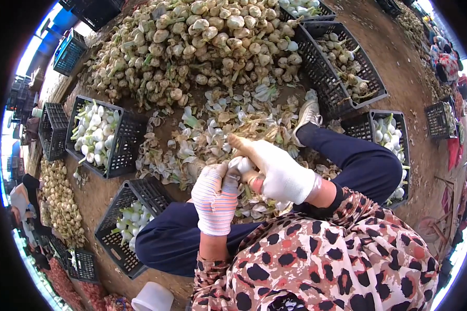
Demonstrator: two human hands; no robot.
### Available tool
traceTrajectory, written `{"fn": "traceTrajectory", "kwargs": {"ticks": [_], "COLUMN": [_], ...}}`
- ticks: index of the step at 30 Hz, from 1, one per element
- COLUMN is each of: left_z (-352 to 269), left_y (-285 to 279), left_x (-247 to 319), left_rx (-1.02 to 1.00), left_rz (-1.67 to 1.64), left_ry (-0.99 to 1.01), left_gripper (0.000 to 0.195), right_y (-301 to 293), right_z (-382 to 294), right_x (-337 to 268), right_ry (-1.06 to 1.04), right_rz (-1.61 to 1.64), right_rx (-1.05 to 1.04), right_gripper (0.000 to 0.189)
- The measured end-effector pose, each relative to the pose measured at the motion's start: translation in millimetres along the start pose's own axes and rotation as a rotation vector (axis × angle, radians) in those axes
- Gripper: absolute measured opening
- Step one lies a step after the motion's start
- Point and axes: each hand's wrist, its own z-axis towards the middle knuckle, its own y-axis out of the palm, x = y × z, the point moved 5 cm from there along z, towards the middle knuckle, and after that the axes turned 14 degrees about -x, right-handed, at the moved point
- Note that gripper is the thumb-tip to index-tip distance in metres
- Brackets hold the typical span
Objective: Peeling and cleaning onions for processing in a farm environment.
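Observation:
A white garlic bulb (241,165) is between my two hands, above a litter of papery garlic skins (239,120). My left hand (215,199), in a striped knit glove, grips the bulb from the left. From the other side my right hand (284,169), in a whitish glove with stained fingertips, has its fingers against the bulb, with the thumb raised. Part of the bulb is hidden behind the fingers. Beyond the skins rises a large heap of unpeeled garlic (202,42) with dry, dirty outer layers.
Black plastic crates of white garlic stand at left (134,144), near my left knee (111,243) and at right (352,126). Another crate (323,77) holds dirtier bulbs. A white bucket (153,297) sits at lower left. Other people (447,64) are at the far right.

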Motion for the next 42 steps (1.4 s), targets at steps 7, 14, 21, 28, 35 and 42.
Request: {"fn": "traceTrajectory", "kwargs": {"ticks": [7, 14, 21, 28, 35, 42], "left_z": [-12.0, -4.9, -9.6, 14.3, -1.2, 19.1], "left_y": [29.0, 24.1, -22.7, 7.5, 18.2, 31.2], "left_x": [-43.5, -54.4, -124.3, -47.0, -131.9, -111.1], "left_rx": [0.299, 0.353, 0.704, 0.083, 0.571, 0.051], "left_rz": [-1.558, -1.37, -1.411, -0.34, -1.442, -0.955], "left_ry": [-0.551, -0.549, -0.254, -0.105, -0.594, -0.589], "left_gripper": [0.027, 0.023, 0.034, 0.027, 0.043, 0.105], "right_y": [26.1, 40.0, 63.0, 58.7, 95.4, 36.5], "right_z": [9.3, 19.5, 16.4, 27.3, 24.4, 75.3], "right_x": [32.3, 48.9, 61.6, 66.1, 92.8, 81.1], "right_ry": [0.006, 0.079, 0.055, 0.115, -0.257, 0.388], "right_rz": [1.066, 0.516, 1.832, 1.564, 1.853, 0.859], "right_rx": [-0.028, 0.016, -0.26, -0.331, -0.652, -0.376], "right_gripper": [0.063, 0.063, 0.039, 0.039, 0.073, 0.078]}}
